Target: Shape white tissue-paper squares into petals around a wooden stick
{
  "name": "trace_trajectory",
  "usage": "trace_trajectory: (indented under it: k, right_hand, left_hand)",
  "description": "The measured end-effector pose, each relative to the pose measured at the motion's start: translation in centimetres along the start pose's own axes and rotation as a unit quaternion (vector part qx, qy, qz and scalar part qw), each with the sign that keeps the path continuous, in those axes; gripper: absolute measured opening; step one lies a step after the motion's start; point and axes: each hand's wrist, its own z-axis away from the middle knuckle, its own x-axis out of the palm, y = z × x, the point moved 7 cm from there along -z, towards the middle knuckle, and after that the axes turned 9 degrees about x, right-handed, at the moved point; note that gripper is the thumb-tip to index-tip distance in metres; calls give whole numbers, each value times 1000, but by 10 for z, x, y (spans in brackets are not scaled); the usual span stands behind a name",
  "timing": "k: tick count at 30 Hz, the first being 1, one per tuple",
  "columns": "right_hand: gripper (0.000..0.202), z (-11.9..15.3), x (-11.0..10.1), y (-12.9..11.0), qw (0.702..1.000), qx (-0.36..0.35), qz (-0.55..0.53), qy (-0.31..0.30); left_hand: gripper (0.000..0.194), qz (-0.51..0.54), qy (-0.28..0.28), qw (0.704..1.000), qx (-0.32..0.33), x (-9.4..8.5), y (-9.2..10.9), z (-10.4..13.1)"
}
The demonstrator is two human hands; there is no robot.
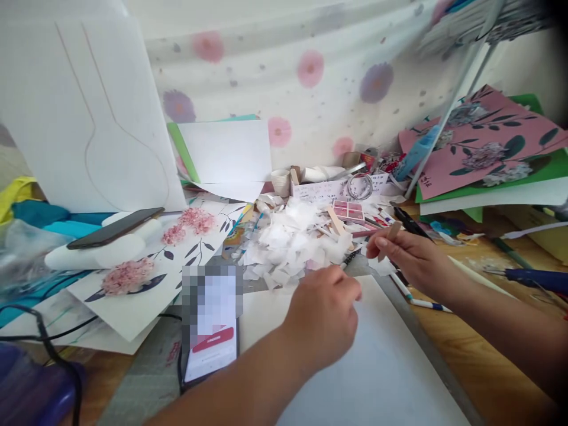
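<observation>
My left hand [326,313] hangs over the near sheet of white paper [377,367], at the front edge of a heap of torn white paper pieces [293,231]. Its fingers are curled in, and what they may hold is hidden. To the right, my right hand [412,257] pinches a flat wooden stick [390,236] between thumb and fingers. Behind that hand lie a palette of pink colours [348,210] and another wooden stick [339,228]. A lit phone [215,355] rests left of the sheet, partly covered by my left forearm.
Flower pictures [195,242] and a dark phone on a white stand [118,228] occupy the left. A board with a vase outline [128,148] leans behind them. Paper cups [280,182] stand at the back. Pens [428,305] and a blue-handled tool [536,278] lie right.
</observation>
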Motion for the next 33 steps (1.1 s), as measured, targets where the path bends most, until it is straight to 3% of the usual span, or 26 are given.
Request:
trace_trajectory:
  k: [4, 8, 12, 16, 20, 23, 25, 27, 30, 33]
  right_hand:
    - [27, -16, 39, -4, 993, 20, 49, -102]
    - [16, -29, 63, -13, 983, 30, 117, -137]
    - [21, -34, 83, -19, 975, 27, 155, -158]
    - [25, -37, 94, -19, 977, 34, 163, -130]
    - [8, -43, 90, -13, 984, 76, 121, -106]
    - [7, -41, 73, -6, 984, 123, 36, -121]
    - [10, -33, 60, -4, 977, 152, -35, -146]
    - [16, -21, 47, -6, 965, 171, -104, -170]
    - [19, -1, 33, -10, 946, 197, -181, -185]
    - [18, 16, 29, -13, 930, 226, -221, -187]
  left_hand:
    - [20, 13, 39, 993, 114, -2, 25, 7]
    - [20, 15, 5, 984, 178, 5, 37, 11]
    - [17, 11, -7, 982, 187, 11, 38, 11]
    - [16, 24, -12, 985, 171, 13, 34, 11]
    - [15, 57, 38, 990, 127, 4, 23, 7]
    - [16, 130, 141, 981, 1, -12, -3, 5]
    - [17, 179, 209, 956, -99, -22, -24, 8]
    - [22, 208, 239, 933, -168, -27, -39, 10]
    - [32, 259, 184, 932, -176, -23, -43, 5]
    - [18, 332, 88, 929, -139, -10, -33, -2]
